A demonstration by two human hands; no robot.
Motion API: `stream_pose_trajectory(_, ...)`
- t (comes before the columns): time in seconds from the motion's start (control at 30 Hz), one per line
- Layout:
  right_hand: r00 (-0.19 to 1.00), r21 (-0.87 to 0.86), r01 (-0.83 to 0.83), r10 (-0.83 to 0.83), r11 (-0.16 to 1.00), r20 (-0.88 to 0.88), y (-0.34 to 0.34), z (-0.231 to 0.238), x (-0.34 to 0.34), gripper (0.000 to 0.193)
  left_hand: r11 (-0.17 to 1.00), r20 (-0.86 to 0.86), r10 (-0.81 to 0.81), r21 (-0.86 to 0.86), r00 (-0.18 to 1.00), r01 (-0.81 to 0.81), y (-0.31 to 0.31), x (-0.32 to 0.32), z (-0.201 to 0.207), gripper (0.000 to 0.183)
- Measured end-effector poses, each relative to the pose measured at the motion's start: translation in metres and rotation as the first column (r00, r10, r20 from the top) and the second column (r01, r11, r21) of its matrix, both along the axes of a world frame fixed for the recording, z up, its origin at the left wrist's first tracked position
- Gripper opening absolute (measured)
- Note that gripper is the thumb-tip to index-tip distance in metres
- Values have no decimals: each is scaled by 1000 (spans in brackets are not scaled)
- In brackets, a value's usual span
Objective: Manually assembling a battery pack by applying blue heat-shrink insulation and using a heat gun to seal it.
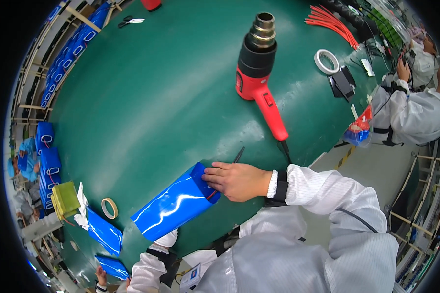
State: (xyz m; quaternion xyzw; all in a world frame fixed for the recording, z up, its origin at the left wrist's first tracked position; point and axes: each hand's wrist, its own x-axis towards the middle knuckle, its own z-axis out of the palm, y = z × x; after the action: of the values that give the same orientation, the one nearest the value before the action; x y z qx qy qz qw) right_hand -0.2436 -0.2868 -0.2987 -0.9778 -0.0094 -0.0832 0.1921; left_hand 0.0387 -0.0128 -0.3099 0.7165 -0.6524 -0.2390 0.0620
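Observation:
A battery pack in shiny blue shrink film (171, 205) is tilted at the near side of the green table, a bit of red wire showing at its right end. Against that end rests my right hand (237, 180), its fingers stretched out over the film's edge. My left forearm's white cuff (166, 239) reaches beneath the pack, which hides the left hand and its fingers. Just beyond my right hand lies a black pen (238, 154). A red heat gun (261, 83) stands further off, its nozzle pointing away from me and its cord running toward my right wrist.
Left are a tape roll (109, 208), another blue pack (102, 232) and a yellow-green block (66, 199). A co-worker's hand (101, 276) holds a blue pack (113, 266). Scissors (131, 21), red tubing (332, 24) and white tape (326, 61) lie farther back. People sit at right.

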Motion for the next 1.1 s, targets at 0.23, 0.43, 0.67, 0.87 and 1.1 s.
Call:
stream_pose_trajectory(0.23, 994, -25, 61, -58, 998, 92, 0, -5, 3, 52, 990, -134, -72, 109, 988, 87, -27, -2, 20, 40)
stream_pose_trajectory(0.43, 995, -48, -10, 14, 999, 95, -1, 1, 11, 47, 985, -192, 46, 170, 980, -13, -33, -5, 34, 41)
stream_pose_trajectory(0.67, 992, 149, -119, 125, 982, -28, -18, 29, 16, 39, 992, -265, -57, -123, 962, 25, -27, 12, 23, 45)
stream_pose_trajectory(0.87, 963, 57, -125, 135, 991, -232, -20, 34, 16, 36, 955, 69, -119, -266, 991, 133, -21, 10, 24, 67)
stream_pose_trajectory(1.1, 937, -140, -153, 99, 978, -335, -11, 35, 13, 33, 874, 31, 39, -486, 999, -19, -12, -8, -6, 40)
